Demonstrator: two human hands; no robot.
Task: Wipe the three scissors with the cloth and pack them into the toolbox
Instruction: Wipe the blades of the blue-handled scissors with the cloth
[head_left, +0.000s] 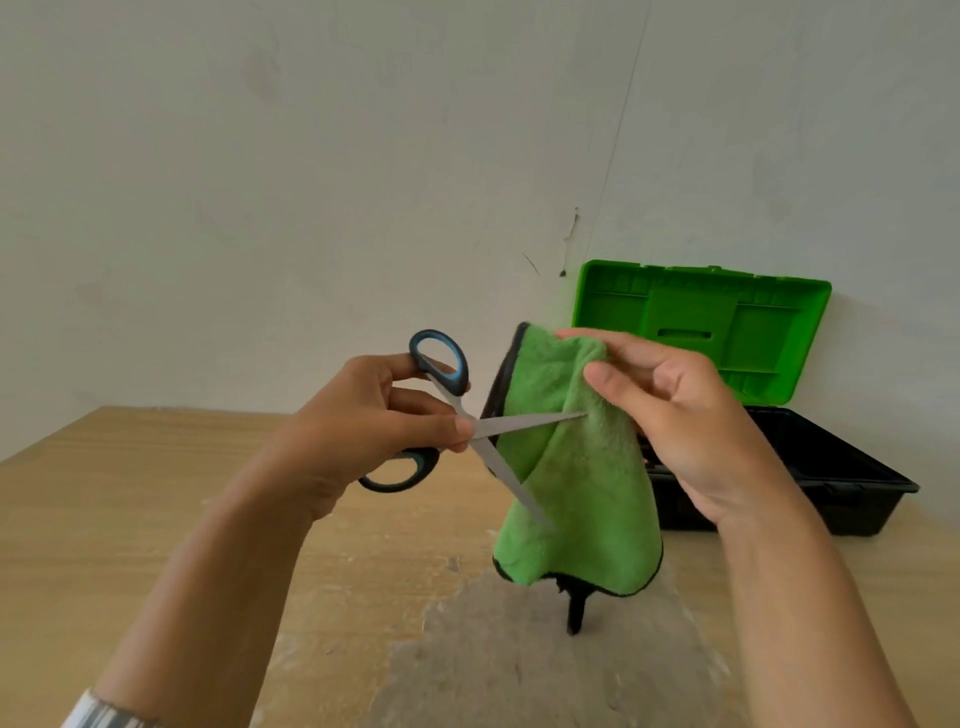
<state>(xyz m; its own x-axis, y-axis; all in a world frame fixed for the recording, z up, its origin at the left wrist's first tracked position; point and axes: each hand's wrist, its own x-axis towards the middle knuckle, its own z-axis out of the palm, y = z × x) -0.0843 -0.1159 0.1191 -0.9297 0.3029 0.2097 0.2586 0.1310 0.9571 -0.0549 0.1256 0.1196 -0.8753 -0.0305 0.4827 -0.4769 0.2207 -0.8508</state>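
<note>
One pair of scissors (511, 423) is in view, the other two being nowhere I can see. The left hand (358, 415) grips it at the blue-and-black handles, fingers curled close to the pivot and the thumb pressing there. The blades are spread wide apart, I judge so that each inner face can be reached on its own.

The right hand (691, 415) pinches the upper part of the green cloth (571, 493) between thumb and fingers. The rest hangs loose behind the blades, above the bench (156, 493). The upper blade's tip lies against the cloth just beside that thumb, and the lower blade crosses the hanging fold. That looks to me like the start of a stroke along the upper blade.

The toolbox (857, 467) stands on the bench to the right and behind, near the wall, with its green lid (701, 322) thrown back upright. That leaves the black base open, presumably so a wiped pair can go straight in. What lies inside it I cannot make out.
</note>
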